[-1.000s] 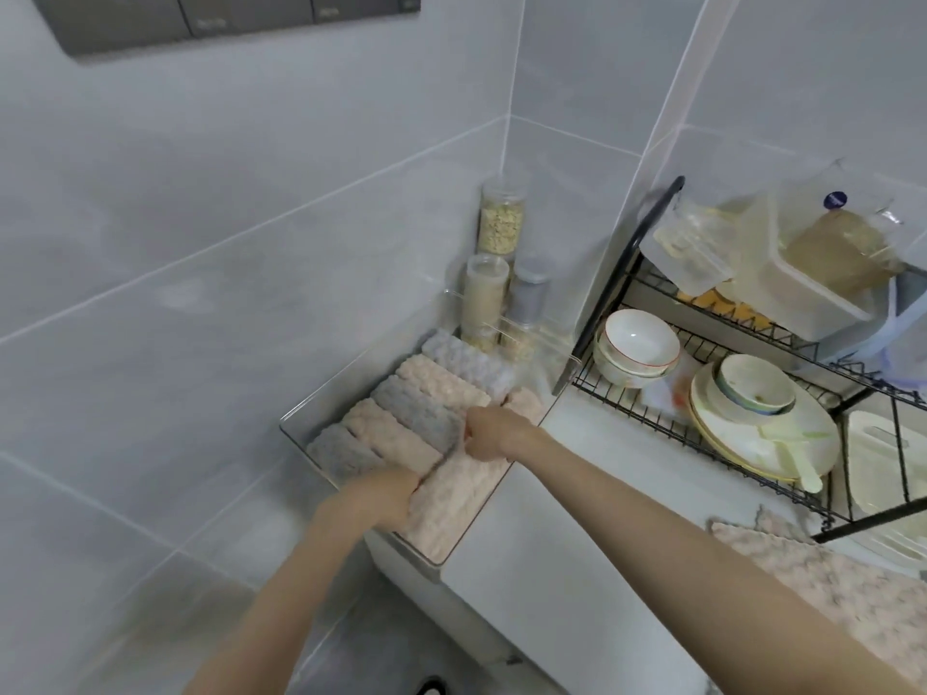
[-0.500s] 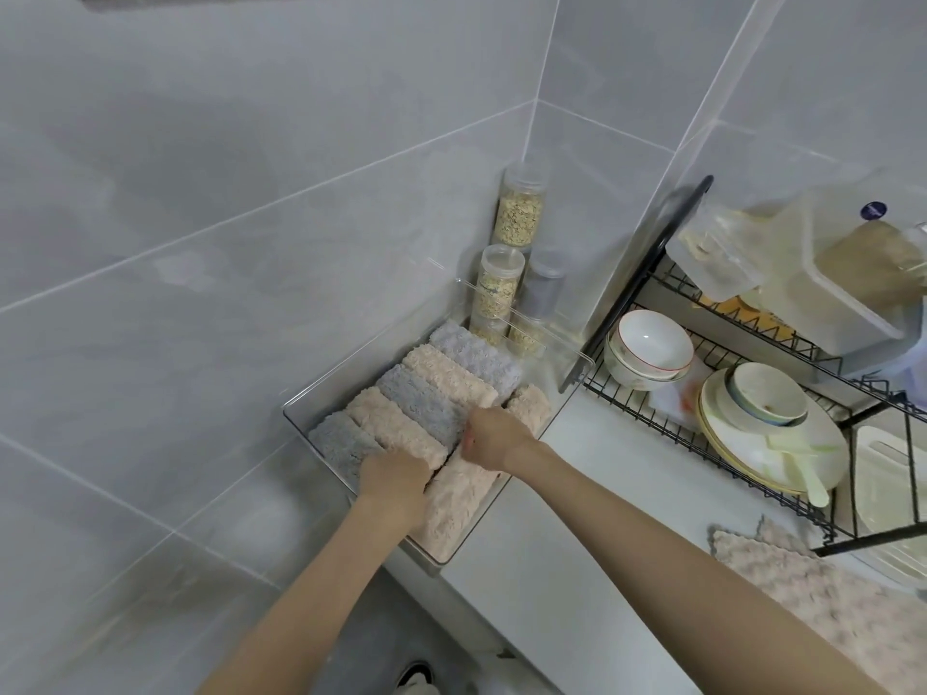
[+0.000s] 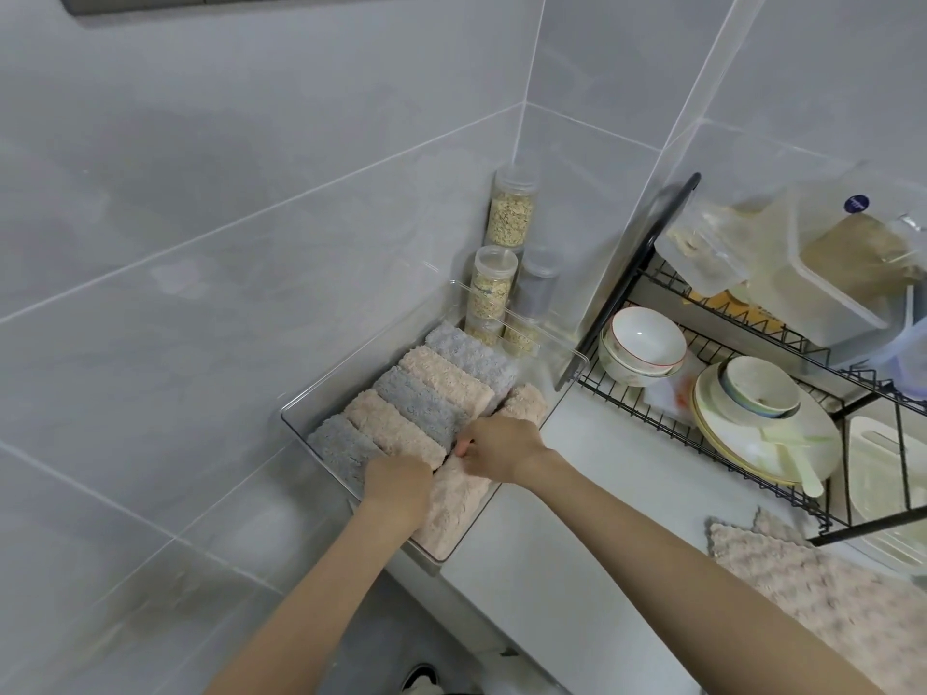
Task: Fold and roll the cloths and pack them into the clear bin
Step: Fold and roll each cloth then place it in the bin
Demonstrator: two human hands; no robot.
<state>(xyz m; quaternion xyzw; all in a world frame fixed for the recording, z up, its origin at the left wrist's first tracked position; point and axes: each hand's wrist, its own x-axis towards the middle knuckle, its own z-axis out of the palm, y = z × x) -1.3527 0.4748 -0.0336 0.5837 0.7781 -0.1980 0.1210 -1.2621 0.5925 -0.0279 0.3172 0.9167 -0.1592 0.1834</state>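
The clear bin stands at the left end of the white counter, against the tiled wall. Several rolled cloths, grey and pink by turns, lie side by side in it; a grey roll is in the middle. A longer pink rolled cloth lies along the bin's right side. My left hand presses on its near part with fingers curled. My right hand pinches the same roll farther back. A flat pink cloth lies unrolled on the counter at the right.
Clear jars of grain stand in the corner behind the bin. A black wire dish rack with bowls, plates and plastic containers fills the right side. The counter's front edge drops to the floor below.
Both hands have stayed on the long pink roll. My left hand has shifted slightly toward my right hand. The camera has moved a little, so the scene shifts in frame.
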